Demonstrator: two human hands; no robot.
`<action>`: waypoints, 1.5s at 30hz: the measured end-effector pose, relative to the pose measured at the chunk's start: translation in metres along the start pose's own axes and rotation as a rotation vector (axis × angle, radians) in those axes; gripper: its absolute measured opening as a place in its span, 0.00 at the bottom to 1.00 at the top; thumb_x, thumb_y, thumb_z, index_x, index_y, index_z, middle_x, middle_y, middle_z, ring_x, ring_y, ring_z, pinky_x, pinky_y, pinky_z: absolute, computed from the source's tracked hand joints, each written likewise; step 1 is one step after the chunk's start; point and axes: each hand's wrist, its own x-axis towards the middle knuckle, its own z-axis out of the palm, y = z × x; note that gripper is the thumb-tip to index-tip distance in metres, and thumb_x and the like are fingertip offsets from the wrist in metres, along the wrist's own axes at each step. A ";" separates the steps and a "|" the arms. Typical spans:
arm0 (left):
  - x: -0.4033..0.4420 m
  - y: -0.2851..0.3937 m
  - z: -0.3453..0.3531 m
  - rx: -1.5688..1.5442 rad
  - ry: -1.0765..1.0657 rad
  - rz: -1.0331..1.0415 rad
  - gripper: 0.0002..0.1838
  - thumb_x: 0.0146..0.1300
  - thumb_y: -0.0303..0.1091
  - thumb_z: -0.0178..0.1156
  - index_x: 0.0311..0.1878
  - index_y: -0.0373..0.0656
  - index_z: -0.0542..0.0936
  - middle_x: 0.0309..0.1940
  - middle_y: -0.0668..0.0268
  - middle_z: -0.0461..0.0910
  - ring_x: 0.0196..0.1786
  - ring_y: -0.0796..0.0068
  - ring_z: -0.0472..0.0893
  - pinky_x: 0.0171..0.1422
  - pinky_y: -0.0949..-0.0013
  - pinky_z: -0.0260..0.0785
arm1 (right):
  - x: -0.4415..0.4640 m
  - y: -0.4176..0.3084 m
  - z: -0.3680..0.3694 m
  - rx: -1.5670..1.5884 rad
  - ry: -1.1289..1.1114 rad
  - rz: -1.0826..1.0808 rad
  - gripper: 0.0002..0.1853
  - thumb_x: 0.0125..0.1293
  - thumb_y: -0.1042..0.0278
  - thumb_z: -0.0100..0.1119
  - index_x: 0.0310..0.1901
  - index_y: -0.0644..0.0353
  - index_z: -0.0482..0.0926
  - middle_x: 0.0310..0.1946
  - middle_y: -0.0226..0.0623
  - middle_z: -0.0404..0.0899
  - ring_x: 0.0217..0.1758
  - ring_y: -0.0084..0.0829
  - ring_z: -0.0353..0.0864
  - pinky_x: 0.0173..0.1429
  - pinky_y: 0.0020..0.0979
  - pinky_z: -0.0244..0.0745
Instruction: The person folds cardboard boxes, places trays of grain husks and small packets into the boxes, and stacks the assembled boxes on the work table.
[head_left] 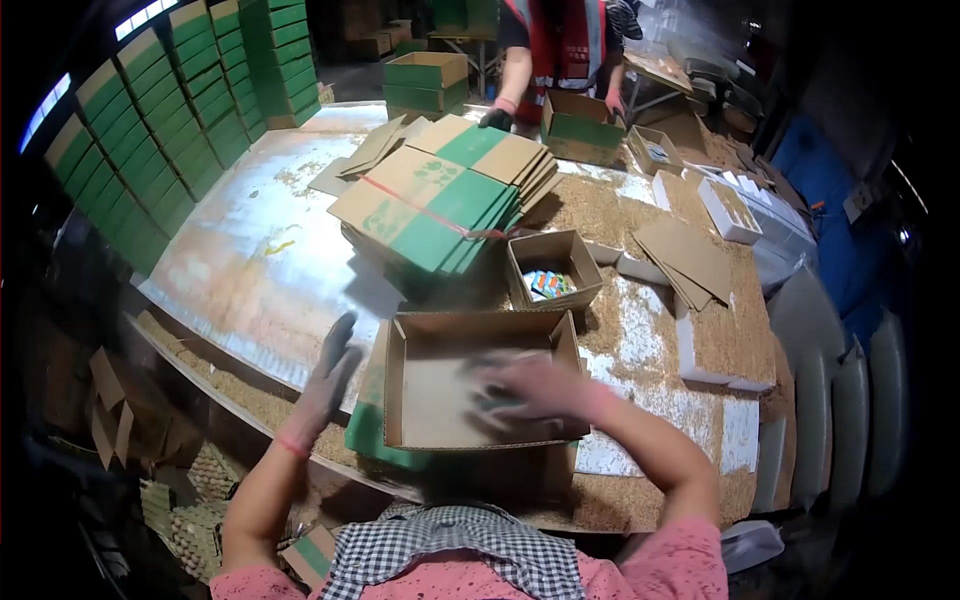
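Note:
An open cardboard box (430,400) stands in front of me, its plain brown inside facing up. My left hand (328,375), in a grey-palmed glove, is held just left of the box with its fingers stretched out and nothing in them. Over the box's right half, my right hand (535,388) is smeared by motion; whether it holds anything does not show. Green and brown cardboard (370,425) lies under the box's left side. Just beyond the box, a smaller carton (575,296) contains colourful packets or labels (548,285).
A stack of flattened green-and-brown boxes (430,205), bound with pink string, sits behind the carton. Across the table a co-worker's gloved hands are by another box (582,135). Tall green box stacks (150,110) line the left. Cardboard sheets (685,260) and sawdust-like material (640,480) lie right.

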 end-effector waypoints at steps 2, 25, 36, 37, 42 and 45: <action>-0.029 -0.035 -0.029 -0.264 -0.017 -0.192 0.36 0.71 0.45 0.51 0.74 0.40 0.51 0.72 0.59 0.56 0.72 0.63 0.60 0.73 0.63 0.56 | -0.070 0.034 -0.030 -0.201 0.669 -0.161 0.25 0.57 0.61 0.63 0.58 0.53 0.74 0.58 0.42 0.72 0.60 0.48 0.72 0.66 0.45 0.67; -0.057 -0.164 -0.183 0.110 0.432 -0.371 0.30 0.63 0.30 0.56 0.66 0.31 0.61 0.56 0.51 0.74 0.56 0.60 0.76 0.61 0.62 0.68 | 0.245 -0.036 0.112 0.733 0.366 0.276 0.46 0.65 0.43 0.55 0.71 0.70 0.48 0.72 0.60 0.48 0.76 0.49 0.46 0.76 0.37 0.47; 0.026 -0.198 -0.275 0.416 0.425 -0.302 0.44 0.67 0.47 0.58 0.75 0.36 0.45 0.65 0.49 0.67 0.64 0.59 0.70 0.67 0.63 0.61 | 0.354 0.039 0.194 1.213 0.240 0.252 0.29 0.65 0.57 0.58 0.64 0.63 0.67 0.47 0.33 0.78 0.46 0.23 0.73 0.54 0.26 0.69; 0.036 -0.191 -0.265 0.469 0.410 -0.233 0.43 0.68 0.48 0.55 0.75 0.36 0.45 0.66 0.50 0.67 0.65 0.59 0.70 0.68 0.62 0.61 | 0.330 0.038 0.188 1.270 0.262 0.312 0.27 0.66 0.60 0.57 0.63 0.62 0.69 0.50 0.33 0.77 0.49 0.22 0.73 0.56 0.26 0.69; 0.001 -0.290 -0.264 -0.696 0.707 -0.195 0.28 0.72 0.52 0.44 0.69 0.47 0.58 0.63 0.60 0.66 0.66 0.64 0.65 0.66 0.59 0.64 | 0.131 0.023 0.122 0.493 0.930 0.632 0.24 0.68 0.62 0.54 0.64 0.61 0.67 0.59 0.40 0.73 0.61 0.37 0.72 0.65 0.33 0.65; -0.040 -0.270 -0.169 -0.851 0.934 -0.315 0.16 0.68 0.43 0.47 0.53 0.47 0.73 0.50 0.63 0.75 0.50 0.65 0.75 0.54 0.59 0.71 | -0.001 0.075 0.120 0.316 1.523 0.918 0.24 0.70 0.63 0.52 0.63 0.67 0.66 0.61 0.46 0.68 0.63 0.39 0.68 0.69 0.34 0.60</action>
